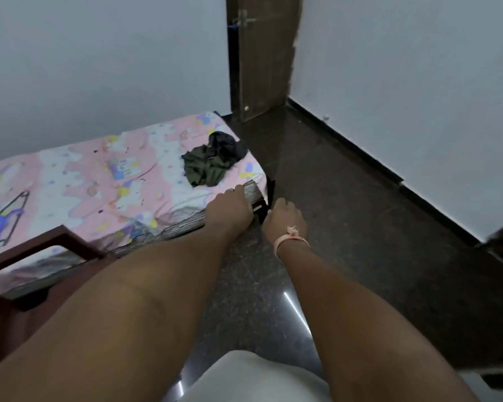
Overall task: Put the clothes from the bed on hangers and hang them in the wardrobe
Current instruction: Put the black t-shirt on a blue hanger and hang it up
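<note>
Both arms reach toward the bed (70, 175) corner. The left hand (230, 208) and right hand (285, 217) hold nothing, fingers loosely curled. Clothes (212, 161) lie just beyond the left hand; hangers (3, 224) are far to its left.

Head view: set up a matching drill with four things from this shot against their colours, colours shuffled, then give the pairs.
Things:
1. crumpled clothes
2. bed sheet
3. hangers
4. wrist thread

Colours:
A. peach
B. blue and dark wire
C. pink with cartoon print
D. dark green and black

Pairs: 1-D, 2-C, 3-B, 4-A
</note>
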`<act>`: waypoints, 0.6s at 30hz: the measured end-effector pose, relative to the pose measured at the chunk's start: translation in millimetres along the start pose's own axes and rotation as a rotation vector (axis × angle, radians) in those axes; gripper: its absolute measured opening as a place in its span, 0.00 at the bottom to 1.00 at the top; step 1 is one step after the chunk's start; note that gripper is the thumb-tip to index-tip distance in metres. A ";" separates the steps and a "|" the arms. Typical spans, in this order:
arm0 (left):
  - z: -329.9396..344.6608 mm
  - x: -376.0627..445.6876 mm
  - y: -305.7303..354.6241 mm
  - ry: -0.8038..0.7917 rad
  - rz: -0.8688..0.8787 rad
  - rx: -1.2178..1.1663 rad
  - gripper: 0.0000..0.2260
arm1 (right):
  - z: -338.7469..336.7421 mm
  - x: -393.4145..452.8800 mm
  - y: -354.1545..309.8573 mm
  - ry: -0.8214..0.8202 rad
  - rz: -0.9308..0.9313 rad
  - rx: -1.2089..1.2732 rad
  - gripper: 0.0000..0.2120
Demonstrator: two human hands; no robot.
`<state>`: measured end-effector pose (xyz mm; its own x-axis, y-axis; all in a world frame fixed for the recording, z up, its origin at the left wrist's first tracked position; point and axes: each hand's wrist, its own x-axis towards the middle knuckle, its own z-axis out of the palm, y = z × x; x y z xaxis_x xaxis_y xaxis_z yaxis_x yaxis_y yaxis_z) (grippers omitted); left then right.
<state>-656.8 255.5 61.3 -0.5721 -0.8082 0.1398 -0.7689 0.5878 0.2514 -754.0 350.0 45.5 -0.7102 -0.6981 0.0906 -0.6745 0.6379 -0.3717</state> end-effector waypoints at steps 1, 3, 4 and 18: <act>7.8 1.8 -5.4 0.003 -0.032 -0.006 0.12 | 8.6 4.7 0.7 -0.019 -0.019 -0.003 0.15; 18.3 9.2 -16.7 -0.012 -0.080 -0.006 0.13 | 23.8 18.6 -0.8 -0.052 -0.070 -0.008 0.15; 21.4 12.3 -22.0 -0.020 -0.096 -0.006 0.13 | 28.8 25.0 -2.6 -0.068 -0.087 -0.003 0.15; 45.8 78.1 -164.6 -0.032 -0.450 0.067 0.13 | 148.7 101.9 -137.8 -0.367 -0.273 0.127 0.15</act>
<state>-588.0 97.3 -13.0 -0.1846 -0.9828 0.0013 -0.9593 0.1805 0.2174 -703.4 142.6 -31.5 -0.3769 -0.9180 -0.1231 -0.7804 0.3864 -0.4917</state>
